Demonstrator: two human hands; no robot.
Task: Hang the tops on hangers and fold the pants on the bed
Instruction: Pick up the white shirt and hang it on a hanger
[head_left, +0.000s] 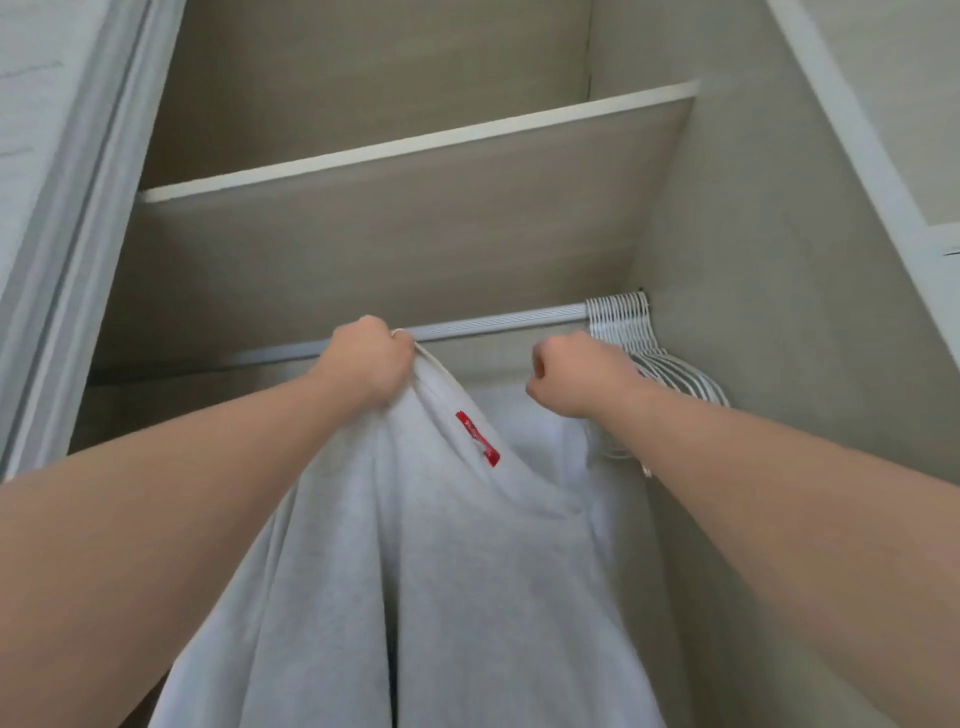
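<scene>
I have two bare arms up inside a wardrobe (769, 322), and there is one top to count: a pale grey top (457, 571) of soft, fleecy-looking cloth, with a single red label (478, 439) sewn inside the neck. It hangs from my left hand (363, 358), just below the rail (498, 322), and falls in long folds between my forearms down to the bottom edge of the view.

My left hand is closed tight on the neck of the top, right up against the rail. A thin white hanger (423, 353) shows at my fingers and runs down along the collar.

My right hand (576, 371) is curled into a fist just beside the top's other shoulder. I cannot tell whether it has hold of anything.

One bunch of white hangers (623, 322) is pushed to the right end of the rail, against the side wall; they are too tightly packed to count.

There is one rail, silvery and ribbed, and one shelf (415, 145) above it with a white front edge. The wardrobe's inner walls are pale beige with a faint wood grain, and a light grey door frame (78, 218) stands on the left.
</scene>
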